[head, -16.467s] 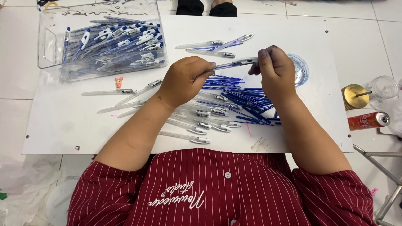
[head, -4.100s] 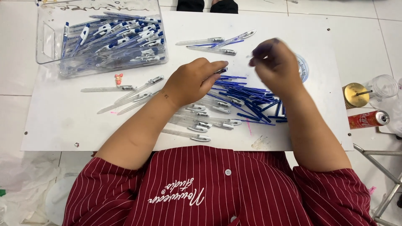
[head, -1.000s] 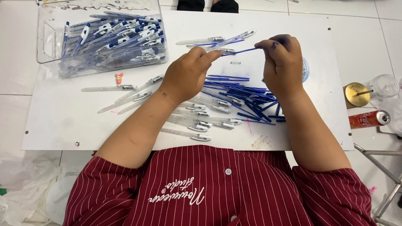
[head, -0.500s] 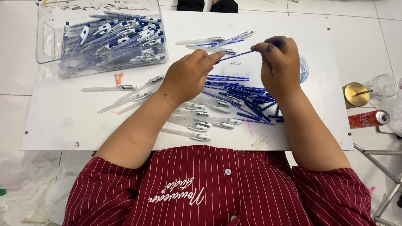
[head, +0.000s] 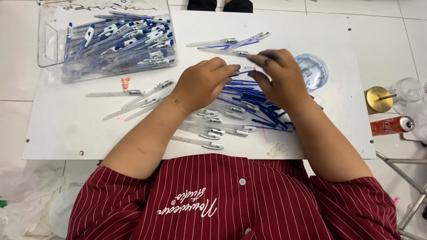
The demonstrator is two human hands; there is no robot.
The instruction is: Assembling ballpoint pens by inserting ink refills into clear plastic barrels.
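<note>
1. Nearest the camera, a dark red shirt (head: 235,200) with thin white stripes is seen at 6 o'clock.
2. On the white tabletop (head: 338,40), clear pen barrels (head: 209,129) are laid in a loose row, with a heap of blue refills (head: 262,104) just beside them toward 3 o'clock.
3. Above the heap, the left hand (head: 204,82) is closed in a pinching grip on a thin blue refill (head: 243,71); the right hand (head: 278,78) is curled beside it, and what its grip holds cannot be told.
4. A red can (head: 391,126), a gold-lidded cup (head: 379,98) and a clear cup (head: 407,90) are set on the white floor tiles at 3 o'clock.
5. A clear bin (head: 49,40) of assembled pens is placed at 11 o'clock.
</note>
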